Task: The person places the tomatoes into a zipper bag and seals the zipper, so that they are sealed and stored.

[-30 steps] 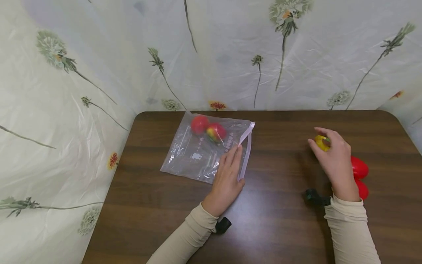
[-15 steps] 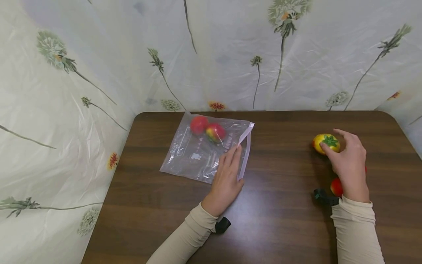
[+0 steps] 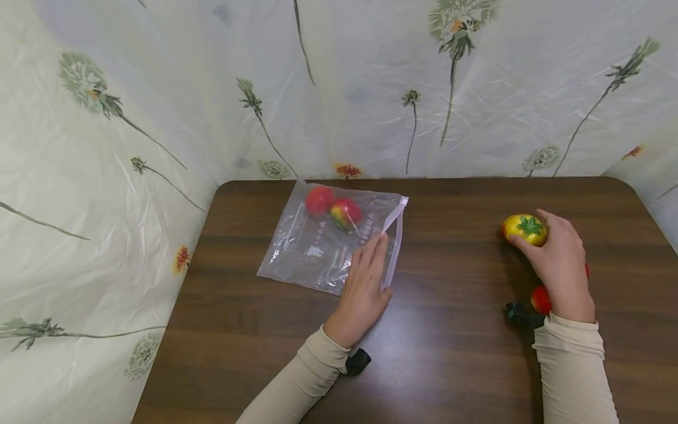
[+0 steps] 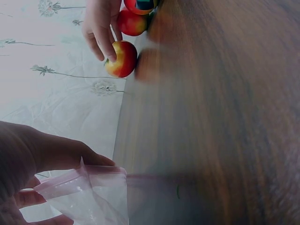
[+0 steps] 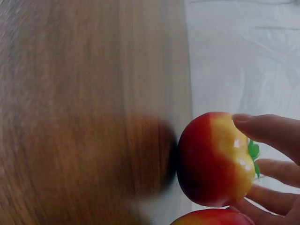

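My left hand (image 3: 361,294) lies across the mouth of a clear zip bag (image 3: 296,253). In the left wrist view the pale pink zip edge (image 4: 108,172) of the bag sits between the thumb and the fingers. A red-and-yellow toy fruit (image 3: 519,228) with a green leafy top is on the table at right. My right hand (image 3: 562,265) holds it, thumb on its near side and fingers round the other, as the right wrist view shows of the fruit (image 5: 213,161). Two fruits lie inside the bag, a red one (image 3: 320,201) and a red-yellow one (image 3: 346,214).
Beside the right wrist, partly hidden by it, is a red fruit (image 3: 540,300); a sliver of another red fruit (image 3: 587,271) shows past the hand. The brown wooden table (image 3: 445,353) ends against a flower-patterned covering (image 3: 371,88) at the back and left.
My right hand has shifted slightly right and back, uncovering the yellow fruit's leafy top; its thumb has slid from over the fruit to its near edge. My left hand and the bag stay put.
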Demonstrator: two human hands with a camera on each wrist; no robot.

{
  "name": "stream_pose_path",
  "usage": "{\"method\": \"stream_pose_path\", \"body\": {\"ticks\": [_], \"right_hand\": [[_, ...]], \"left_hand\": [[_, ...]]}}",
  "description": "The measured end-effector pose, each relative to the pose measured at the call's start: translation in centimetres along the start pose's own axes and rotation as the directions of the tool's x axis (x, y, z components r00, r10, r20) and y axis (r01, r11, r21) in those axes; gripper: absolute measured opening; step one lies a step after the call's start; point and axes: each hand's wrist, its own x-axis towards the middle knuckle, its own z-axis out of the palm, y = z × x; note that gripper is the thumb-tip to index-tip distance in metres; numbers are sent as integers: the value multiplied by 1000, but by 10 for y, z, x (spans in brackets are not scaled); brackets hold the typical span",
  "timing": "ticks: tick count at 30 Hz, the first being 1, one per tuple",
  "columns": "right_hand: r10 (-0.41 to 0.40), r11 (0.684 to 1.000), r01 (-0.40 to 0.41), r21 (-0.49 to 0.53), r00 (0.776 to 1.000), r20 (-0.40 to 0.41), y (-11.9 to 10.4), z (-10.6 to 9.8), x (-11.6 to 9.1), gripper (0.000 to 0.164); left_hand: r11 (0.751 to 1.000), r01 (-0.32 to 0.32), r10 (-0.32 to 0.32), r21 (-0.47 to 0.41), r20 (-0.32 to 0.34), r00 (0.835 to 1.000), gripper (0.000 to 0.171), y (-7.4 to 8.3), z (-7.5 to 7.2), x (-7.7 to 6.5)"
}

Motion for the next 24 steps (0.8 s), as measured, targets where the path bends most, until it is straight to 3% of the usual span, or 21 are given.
{"method": "stream_pose_path", "body": {"ticks": [24], "right_hand": [[-102, 995, 103, -9, 994, 38, -7, 6, -4, 68]], "left_hand": [[1000, 21, -21, 2, 16, 1000, 105, 0, 0, 1]]}}
